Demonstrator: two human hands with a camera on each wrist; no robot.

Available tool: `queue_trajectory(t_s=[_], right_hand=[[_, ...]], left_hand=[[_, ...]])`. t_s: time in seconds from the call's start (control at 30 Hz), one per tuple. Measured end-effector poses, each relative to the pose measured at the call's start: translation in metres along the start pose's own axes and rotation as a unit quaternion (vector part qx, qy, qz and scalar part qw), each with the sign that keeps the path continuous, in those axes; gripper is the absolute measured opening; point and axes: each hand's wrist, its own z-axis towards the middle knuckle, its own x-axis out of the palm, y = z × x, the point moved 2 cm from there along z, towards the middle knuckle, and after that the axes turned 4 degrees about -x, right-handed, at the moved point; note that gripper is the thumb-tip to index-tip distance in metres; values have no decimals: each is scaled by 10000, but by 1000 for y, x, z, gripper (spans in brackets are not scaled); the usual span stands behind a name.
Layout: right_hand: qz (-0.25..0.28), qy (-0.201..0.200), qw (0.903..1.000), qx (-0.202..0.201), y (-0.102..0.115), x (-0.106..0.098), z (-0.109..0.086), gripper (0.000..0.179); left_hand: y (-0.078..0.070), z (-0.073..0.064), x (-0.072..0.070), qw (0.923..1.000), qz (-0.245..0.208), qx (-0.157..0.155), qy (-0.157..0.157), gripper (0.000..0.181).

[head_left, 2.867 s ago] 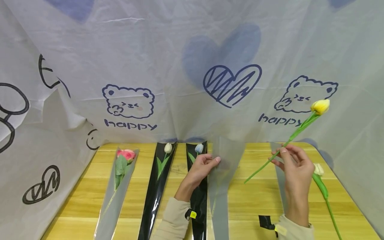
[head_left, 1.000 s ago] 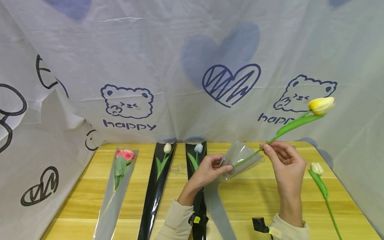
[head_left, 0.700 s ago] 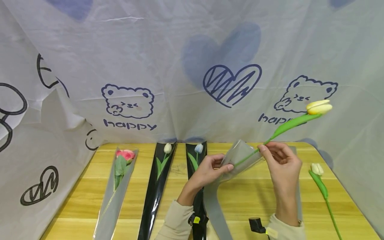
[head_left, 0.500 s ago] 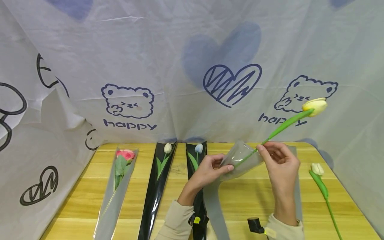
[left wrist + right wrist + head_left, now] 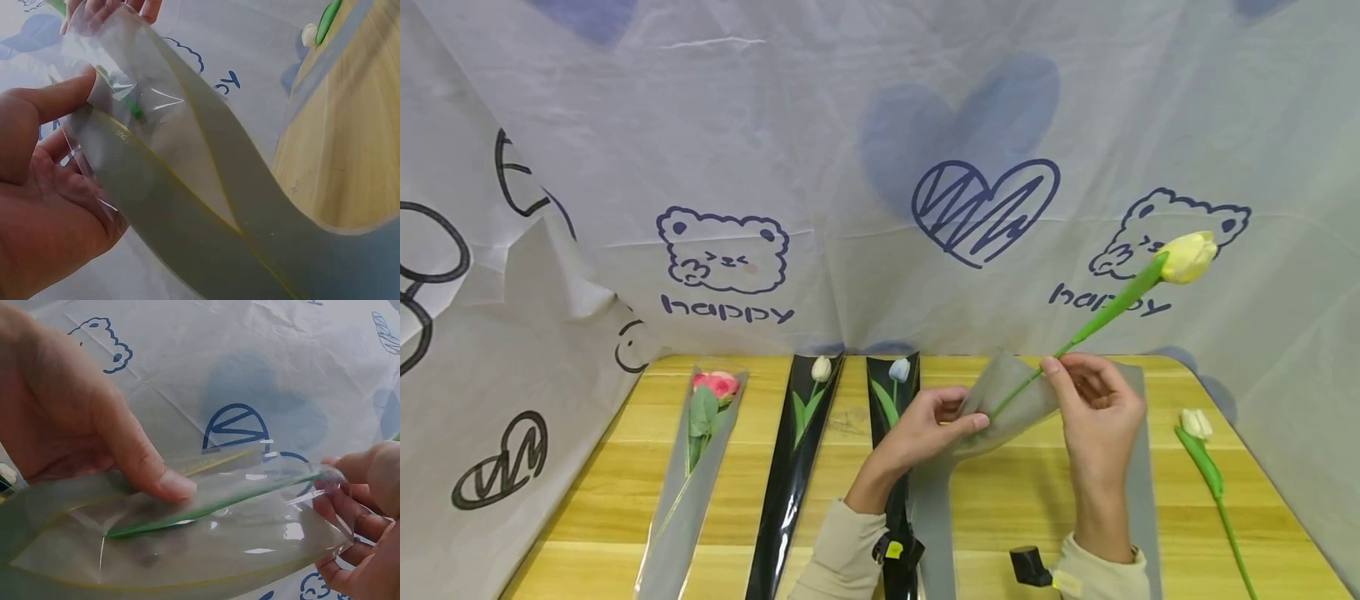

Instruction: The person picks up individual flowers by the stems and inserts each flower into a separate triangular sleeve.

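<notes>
My left hand point(image 5: 925, 425) grips the edge of a clear, grey-backed flower sleeve point(image 5: 1015, 404), thumb on top. The sleeve's mouth is raised off the table, and its long tail bends down onto the wood. My right hand point(image 5: 1097, 417) pinches the green stem of a yellow tulip point(image 5: 1189, 257) between thumb and fingers. The bloom tilts up to the right, above that hand. In the right wrist view the lower stem point(image 5: 206, 512) lies within the sleeve's open mouth. The left wrist view shows the stem tip point(image 5: 136, 111) behind clear film, above the gold-lined edge.
A pink rose point(image 5: 716, 385) in a grey sleeve lies at left. Beside it are a white tulip point(image 5: 821, 369) and a blue tulip point(image 5: 899, 370) in black sleeves. An unwrapped white tulip point(image 5: 1196, 424) lies at right, near another grey sleeve point(image 5: 1142, 483).
The yellow tulip was first held apart from the sleeve. My right hand has brought it left and down, and its stem has entered the mouth. My left hand has turned the sleeve rightward.
</notes>
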Motion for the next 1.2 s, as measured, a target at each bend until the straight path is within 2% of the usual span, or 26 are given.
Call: queue_trajectory(t_s=[0.17,0.33,0.47,0.6,0.83,1.0,1.2], right_hand=[[256,-362,9990,-47,0,0,0,24],[567,-284,9980,2,-1,0,1,22],[730,29,9973,-64,0,0,3,20],[731,362,9965,-184,2,-1,3,19],[-182,657,9977,-28,5,-1,2,15],[-481,1215,9914,67,5,-1,1,8],[-185,1832,9820,413,4,-7,1,9]], left_hand=[[1,0,0,9999,121,-27,-79,26],[2,0,-1,9995,119,-41,-305,30],[3,0,-2,9988,108,-101,-457,27],[3,1,-3,9988,123,-124,-467,25],[1,1,-3,9994,35,-87,-326,31],[0,0,-3,9998,-3,-40,-198,32],[0,-1,-9,9999,87,94,85,26]])
